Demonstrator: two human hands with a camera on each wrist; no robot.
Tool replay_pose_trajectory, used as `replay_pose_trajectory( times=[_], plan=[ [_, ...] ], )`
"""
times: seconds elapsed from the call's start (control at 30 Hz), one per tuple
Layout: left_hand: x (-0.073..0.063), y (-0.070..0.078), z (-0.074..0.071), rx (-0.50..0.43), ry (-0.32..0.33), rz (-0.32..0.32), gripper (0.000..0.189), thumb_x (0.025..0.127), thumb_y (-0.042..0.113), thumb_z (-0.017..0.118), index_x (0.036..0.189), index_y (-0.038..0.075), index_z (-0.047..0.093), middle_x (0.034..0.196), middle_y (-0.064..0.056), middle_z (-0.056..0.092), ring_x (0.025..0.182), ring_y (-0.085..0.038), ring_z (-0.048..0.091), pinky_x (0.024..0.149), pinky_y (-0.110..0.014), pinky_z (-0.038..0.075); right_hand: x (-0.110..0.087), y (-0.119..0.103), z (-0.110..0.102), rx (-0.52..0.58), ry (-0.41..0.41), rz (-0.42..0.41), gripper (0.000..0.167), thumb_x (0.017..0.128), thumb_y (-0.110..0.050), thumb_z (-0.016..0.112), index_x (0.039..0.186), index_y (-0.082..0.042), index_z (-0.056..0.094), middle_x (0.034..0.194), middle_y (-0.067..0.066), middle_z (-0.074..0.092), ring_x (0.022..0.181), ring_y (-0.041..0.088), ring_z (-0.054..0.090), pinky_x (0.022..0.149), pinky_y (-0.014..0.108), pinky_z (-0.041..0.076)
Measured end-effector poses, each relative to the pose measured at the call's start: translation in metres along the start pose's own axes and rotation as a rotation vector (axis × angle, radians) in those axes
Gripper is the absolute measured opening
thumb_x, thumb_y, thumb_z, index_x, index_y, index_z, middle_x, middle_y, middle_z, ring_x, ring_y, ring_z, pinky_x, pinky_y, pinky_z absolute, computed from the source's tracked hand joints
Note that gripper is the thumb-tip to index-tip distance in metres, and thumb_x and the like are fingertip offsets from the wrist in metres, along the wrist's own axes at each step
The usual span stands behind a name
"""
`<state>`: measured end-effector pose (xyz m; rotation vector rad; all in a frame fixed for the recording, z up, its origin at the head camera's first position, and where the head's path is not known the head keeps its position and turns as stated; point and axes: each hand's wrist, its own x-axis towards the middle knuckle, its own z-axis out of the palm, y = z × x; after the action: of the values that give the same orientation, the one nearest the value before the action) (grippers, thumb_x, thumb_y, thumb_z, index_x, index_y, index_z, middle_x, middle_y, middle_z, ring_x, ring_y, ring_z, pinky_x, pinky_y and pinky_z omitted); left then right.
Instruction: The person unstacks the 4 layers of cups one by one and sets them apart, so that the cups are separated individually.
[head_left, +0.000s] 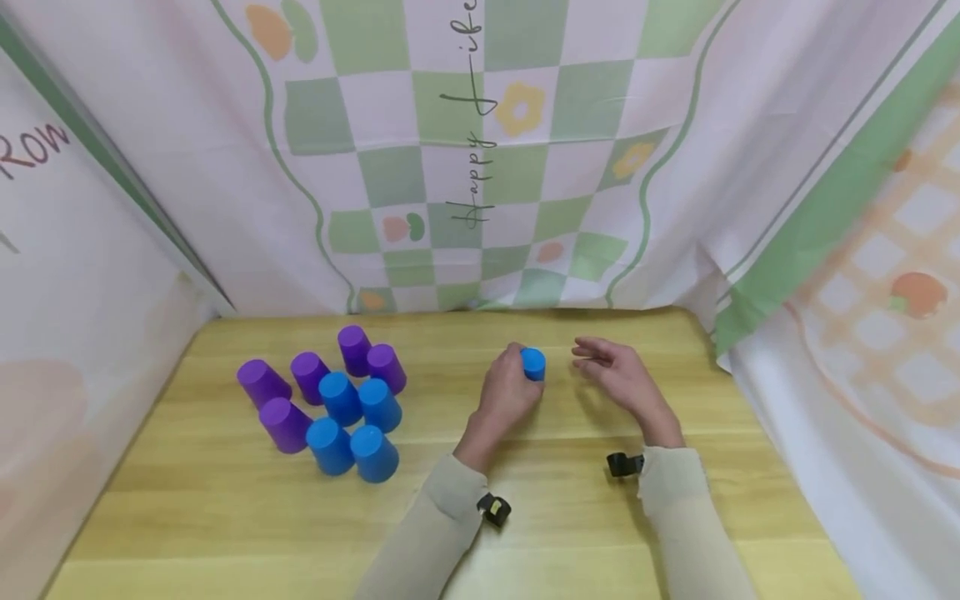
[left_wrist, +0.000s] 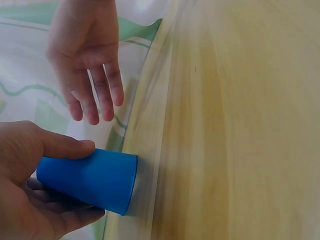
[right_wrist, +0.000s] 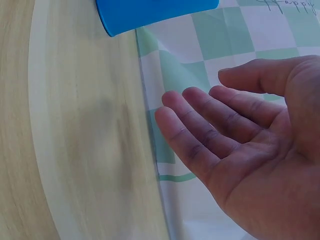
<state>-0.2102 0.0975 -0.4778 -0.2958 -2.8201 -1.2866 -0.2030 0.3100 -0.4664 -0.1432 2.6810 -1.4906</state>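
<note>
My left hand [head_left: 507,387] grips a blue cup [head_left: 533,364] toward the back middle of the table. The cup is upside down, its wide rim facing the wood; in the left wrist view the thumb lies along one side of the blue cup [left_wrist: 90,177] and the fingers curl round the other. To the right of the cup and apart from it, my right hand [head_left: 618,375] hovers over the table with its palm turned toward the cup. Its fingers [right_wrist: 195,145] are loosely extended and hold nothing in the right wrist view.
On the left of the wooden table [head_left: 525,533] stand several upside-down purple cups [head_left: 286,425] and, in front and to their right, several blue cups [head_left: 374,454]. A checked curtain [head_left: 450,167] hangs along the back edge, with more cloth at both sides.
</note>
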Motion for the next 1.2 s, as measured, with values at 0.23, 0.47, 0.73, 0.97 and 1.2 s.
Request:
replay_pose_trajectory(
  times=[0.23,0.47,0.73,0.97,1.2],
  plan=[
    [-0.004,-0.003,-0.006,-0.036,0.026,0.0,0.05,0.087,0.012,0.086,0.129,-0.001,0.062,0.119,-0.015,0.072,0.111,-0.031,0.071,0.099,-0.047,0.06,0.0,0.001,0.0,0.014,-0.01,0.005,0.05,0.107,-0.01,0.058,0.153,0.004,0.048,0.145,0.026,0.062,0.129,0.04,0.065,0.093,0.017,0.054],
    [-0.012,-0.004,-0.02,-0.034,0.056,0.012,0.047,0.086,0.012,0.086,0.126,-0.001,0.064,0.115,-0.015,0.074,0.106,-0.029,0.073,0.094,-0.046,0.063,0.0,0.0,0.003,-0.065,-0.004,0.014,0.05,0.107,-0.017,0.06,0.153,0.002,0.05,0.143,0.023,0.064,0.133,0.04,0.061,0.104,0.04,0.057],
    [-0.024,-0.002,-0.035,-0.031,0.068,-0.003,0.047,0.086,0.013,0.087,0.125,0.0,0.064,0.116,-0.014,0.075,0.105,-0.03,0.074,0.093,-0.048,0.063,0.002,-0.001,0.006,-0.096,-0.029,0.02,0.048,0.108,-0.019,0.06,0.151,0.001,0.053,0.142,0.021,0.066,0.131,0.039,0.063,0.102,0.045,0.058],
    [-0.033,-0.005,-0.036,-0.015,0.082,-0.009,0.049,0.085,0.014,0.088,0.125,-0.002,0.064,0.115,-0.016,0.075,0.105,-0.031,0.074,0.092,-0.047,0.063,-0.001,0.0,0.009,-0.039,-0.049,0.018,0.049,0.107,-0.018,0.061,0.15,0.004,0.052,0.143,0.024,0.064,0.128,0.04,0.065,0.1,0.042,0.059],
    [-0.04,-0.003,-0.044,-0.027,0.077,-0.014,0.055,0.085,0.014,0.088,0.131,-0.001,0.062,0.121,-0.017,0.075,0.109,-0.033,0.073,0.095,-0.05,0.062,0.001,0.0,0.008,-0.059,-0.043,0.011,0.048,0.109,-0.02,0.059,0.151,0.003,0.052,0.145,0.023,0.063,0.128,0.04,0.065,0.102,0.046,0.059]
  ],
)
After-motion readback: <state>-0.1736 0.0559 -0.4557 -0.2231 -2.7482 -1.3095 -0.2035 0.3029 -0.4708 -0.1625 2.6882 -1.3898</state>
